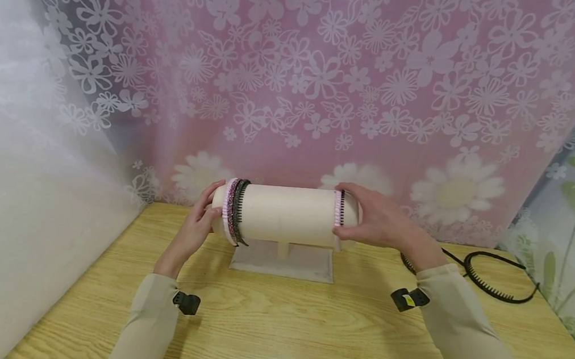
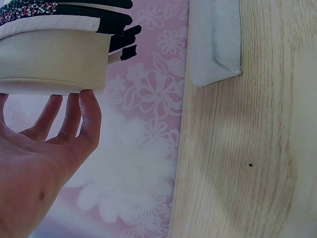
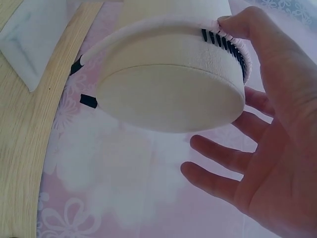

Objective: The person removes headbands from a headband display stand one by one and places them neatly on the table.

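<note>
A cream padded roll (image 1: 287, 213) lies sideways on a headband display stand with a pale flat base (image 1: 282, 267). My left hand (image 1: 192, 234) grips the roll's left end, thumb in front and fingers behind. Beside it, a pale pink headband (image 1: 226, 211), a glittery pink-and-black one and a dark toothed headband (image 1: 239, 209) sit around the roll. Near the right end, my right hand (image 1: 378, 219) pinches a pale pink headband (image 3: 143, 26) with black teeth, its thumb on the band. In the right wrist view, this band's black tips stick out beyond the roll.
Black toothed headbands (image 1: 480, 286) lie on the wood-grain table (image 1: 275, 321) at the right, partly behind my right forearm. A pink floral curtain (image 1: 295, 89) hangs behind the table. White cloth covers the left side, and a leaf-patterned curtain hangs at right.
</note>
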A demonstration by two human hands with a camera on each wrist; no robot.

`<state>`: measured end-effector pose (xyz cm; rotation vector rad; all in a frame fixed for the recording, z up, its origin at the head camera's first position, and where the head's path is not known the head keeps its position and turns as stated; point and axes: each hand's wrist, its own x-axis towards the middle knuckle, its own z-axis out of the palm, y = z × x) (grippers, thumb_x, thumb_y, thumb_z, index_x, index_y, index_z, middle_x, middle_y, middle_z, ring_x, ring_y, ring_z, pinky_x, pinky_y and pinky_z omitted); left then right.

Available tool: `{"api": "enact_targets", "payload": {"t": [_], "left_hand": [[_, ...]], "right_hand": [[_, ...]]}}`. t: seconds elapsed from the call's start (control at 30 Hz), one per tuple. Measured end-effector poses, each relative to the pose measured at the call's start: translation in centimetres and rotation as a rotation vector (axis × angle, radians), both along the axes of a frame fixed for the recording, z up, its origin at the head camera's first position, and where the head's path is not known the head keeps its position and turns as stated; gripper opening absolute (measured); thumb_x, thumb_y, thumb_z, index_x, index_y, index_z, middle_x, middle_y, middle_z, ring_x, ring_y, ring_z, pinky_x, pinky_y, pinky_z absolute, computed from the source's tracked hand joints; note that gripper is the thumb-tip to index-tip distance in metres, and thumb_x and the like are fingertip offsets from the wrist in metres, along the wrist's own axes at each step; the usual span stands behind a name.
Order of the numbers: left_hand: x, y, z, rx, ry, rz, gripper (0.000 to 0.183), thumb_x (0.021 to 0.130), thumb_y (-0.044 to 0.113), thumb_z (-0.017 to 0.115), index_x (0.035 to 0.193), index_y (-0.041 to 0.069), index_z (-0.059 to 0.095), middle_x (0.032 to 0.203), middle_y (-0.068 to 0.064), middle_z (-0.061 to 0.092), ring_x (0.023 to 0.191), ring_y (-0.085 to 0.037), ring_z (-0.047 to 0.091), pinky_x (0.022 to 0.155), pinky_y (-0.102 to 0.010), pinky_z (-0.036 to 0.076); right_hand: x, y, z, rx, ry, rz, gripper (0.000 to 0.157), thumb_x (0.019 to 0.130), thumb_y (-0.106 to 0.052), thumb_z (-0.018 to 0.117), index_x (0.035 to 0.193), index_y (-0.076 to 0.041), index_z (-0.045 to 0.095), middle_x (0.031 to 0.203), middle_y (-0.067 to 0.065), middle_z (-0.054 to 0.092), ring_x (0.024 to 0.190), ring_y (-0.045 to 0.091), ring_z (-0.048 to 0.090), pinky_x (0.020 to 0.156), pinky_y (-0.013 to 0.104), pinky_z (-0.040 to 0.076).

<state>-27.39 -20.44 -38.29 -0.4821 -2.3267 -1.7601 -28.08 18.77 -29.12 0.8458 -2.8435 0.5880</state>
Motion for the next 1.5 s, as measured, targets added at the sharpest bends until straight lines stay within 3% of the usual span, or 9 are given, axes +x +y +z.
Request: {"api": "enact_targets", "payload": {"t": [0.3, 0.53, 0.9, 1.07, 1.23, 1.5], "left_hand": [[0.0, 0.0, -0.1, -0.013, -0.001, 0.002, 0.055, 0.109, 0.020, 0.040, 0.161, 0.034, 0.029, 0.156, -0.013, 0.042, 0.105, -0.013, 0.062, 0.075, -0.034, 0.057], [-0.2, -0.1, -0.1, -0.014, 0.003, 0.007, 0.055, 0.109, 0.021, 0.039, 0.161, 0.036, 0.029, 0.156, -0.011, 0.043, 0.101, -0.012, 0.062, 0.072, -0.034, 0.056], [-0.2, -0.1, -0.1, -0.017, -0.001, 0.001, 0.055, 0.109, 0.021, 0.038, 0.162, 0.032, 0.027, 0.157, -0.010, 0.041, 0.103, -0.013, 0.062, 0.074, -0.033, 0.056], [-0.2, -0.1, -0.1, -0.019, 0.006, 0.000, 0.055, 0.109, 0.021, 0.038, 0.162, 0.033, 0.027, 0.157, -0.012, 0.041, 0.103, -0.012, 0.062, 0.073, -0.032, 0.056], [-0.2, -0.1, 0.0, -0.026, 0.005, 0.002, 0.056, 0.109, 0.021, 0.038, 0.162, 0.033, 0.026, 0.158, -0.012, 0.040, 0.105, -0.012, 0.062, 0.075, -0.032, 0.057], [-0.1, -0.1, -0.1, -0.023, -0.015, 0.007, 0.055, 0.109, 0.022, 0.037, 0.159, 0.043, 0.028, 0.159, -0.009, 0.039, 0.110, -0.015, 0.060, 0.079, -0.033, 0.057]], "right_hand": [[0.3, 0.6, -0.4, -0.029, -0.022, -0.012, 0.083, 0.081, -0.034, 0.081, 0.152, -0.014, 0.043, 0.142, 0.015, 0.058, 0.108, 0.029, 0.062, 0.084, 0.043, 0.054], [0.5, 1.0, -0.5, -0.055, -0.059, -0.014, 0.083, 0.082, -0.031, 0.080, 0.154, -0.014, 0.041, 0.142, 0.018, 0.058, 0.124, 0.040, 0.058, 0.087, 0.049, 0.056], [0.8, 1.7, -1.1, -0.098, -0.049, 0.011, 0.086, 0.084, -0.025, 0.079, 0.158, -0.015, 0.038, 0.155, 0.022, 0.042, 0.125, 0.044, 0.058, 0.087, 0.050, 0.059], [1.2, 1.9, -1.2, -0.119, -0.049, -0.014, 0.086, 0.085, -0.025, 0.078, 0.159, -0.014, 0.037, 0.146, 0.022, 0.047, 0.117, 0.038, 0.063, 0.085, 0.048, 0.059], [1.6, 2.1, -1.4, -0.161, -0.024, 0.000, 0.082, 0.087, -0.023, 0.079, 0.157, -0.010, 0.040, 0.128, 0.017, 0.061, 0.106, 0.032, 0.067, 0.087, 0.046, 0.060], [2.5, 2.6, -2.2, -0.244, -0.007, 0.016, 0.068, 0.088, -0.016, 0.080, 0.149, -0.006, 0.050, 0.104, 0.013, 0.073, 0.088, 0.023, 0.072, 0.076, 0.036, 0.062]]}}
